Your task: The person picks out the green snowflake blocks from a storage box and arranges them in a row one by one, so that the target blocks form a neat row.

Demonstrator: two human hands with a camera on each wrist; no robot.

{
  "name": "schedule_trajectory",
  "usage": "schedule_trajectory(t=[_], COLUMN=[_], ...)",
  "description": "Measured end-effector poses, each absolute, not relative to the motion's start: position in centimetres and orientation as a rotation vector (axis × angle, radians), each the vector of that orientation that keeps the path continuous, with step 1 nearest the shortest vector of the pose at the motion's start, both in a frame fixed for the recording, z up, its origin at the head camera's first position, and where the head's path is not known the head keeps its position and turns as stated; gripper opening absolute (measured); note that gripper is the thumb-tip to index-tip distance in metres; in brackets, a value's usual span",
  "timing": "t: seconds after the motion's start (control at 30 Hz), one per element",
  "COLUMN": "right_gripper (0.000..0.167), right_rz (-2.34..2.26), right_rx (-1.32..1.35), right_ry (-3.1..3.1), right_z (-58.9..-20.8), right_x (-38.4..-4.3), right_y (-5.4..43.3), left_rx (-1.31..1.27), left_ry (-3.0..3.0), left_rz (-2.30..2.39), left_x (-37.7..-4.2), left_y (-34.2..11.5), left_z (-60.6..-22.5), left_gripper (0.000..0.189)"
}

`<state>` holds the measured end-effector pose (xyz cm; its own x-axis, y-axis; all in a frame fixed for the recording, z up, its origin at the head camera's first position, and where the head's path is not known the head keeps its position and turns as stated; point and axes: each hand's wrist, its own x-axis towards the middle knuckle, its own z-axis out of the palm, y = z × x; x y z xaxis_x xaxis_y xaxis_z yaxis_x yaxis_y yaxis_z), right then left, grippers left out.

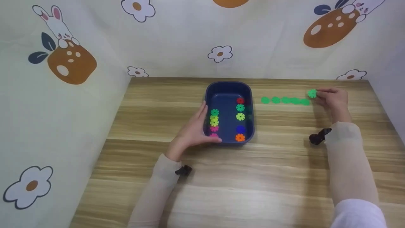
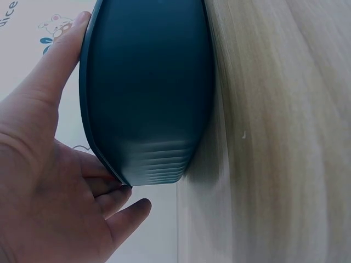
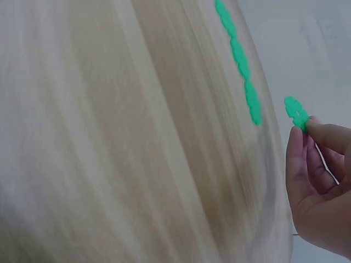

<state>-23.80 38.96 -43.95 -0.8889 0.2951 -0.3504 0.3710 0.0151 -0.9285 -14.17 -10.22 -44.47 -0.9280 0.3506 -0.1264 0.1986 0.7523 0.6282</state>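
In my right hand (image 1: 337, 99), thumb and fingertips pinch a green snowflake disc (image 1: 312, 93) just above the table, by the right end of a row of several green snowflake discs (image 1: 276, 100). The right wrist view shows that disc (image 3: 296, 113) tilted and apart from the row. My left hand (image 1: 193, 131) holds the near left corner of a dark blue plastic bin (image 1: 228, 86), thumb across the near rim and fingers along the left wall. Inside the bin lie red, green, yellow, blue, orange and pink discs in two columns, partly overlapping at left.
The wood-grain table (image 1: 253, 183) runs back to a patterned cloth wall (image 1: 177, 41), with similar cloth at left and a pale wall at right. Small black cameras (image 1: 315, 138) sit on both wrists.
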Motion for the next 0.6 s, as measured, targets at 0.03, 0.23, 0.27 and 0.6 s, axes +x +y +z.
schedule_trajectory(t=[0.03, 0.23, 0.27, 0.6], right_gripper=[0.022, 0.028, 0.030, 0.019], right_rz=[-2.058, -1.954, -1.901, -1.510], right_rx=[0.729, 0.718, 0.714, 0.635], right_ry=[2.164, 2.202, 2.241, 2.483], right_z=[-44.0, -44.5, -44.6, -44.6], right_x=[-23.6, -23.2, -23.2, -22.8], right_y=[39.1, 39.8, 39.9, 40.4], left_rx=[0.434, 0.425, 0.422, 0.413], left_ry=[2.714, 2.714, 2.715, 2.724], left_rz=[0.933, 0.937, 0.938, 0.931], left_x=[-14.2, -14.2, -14.2, -14.1], left_y=[-10.2, -10.2, -10.2, -10.3], left_z=[-44.5, -44.5, -44.5, -44.5], left_gripper=[0.132, 0.132, 0.132, 0.131])
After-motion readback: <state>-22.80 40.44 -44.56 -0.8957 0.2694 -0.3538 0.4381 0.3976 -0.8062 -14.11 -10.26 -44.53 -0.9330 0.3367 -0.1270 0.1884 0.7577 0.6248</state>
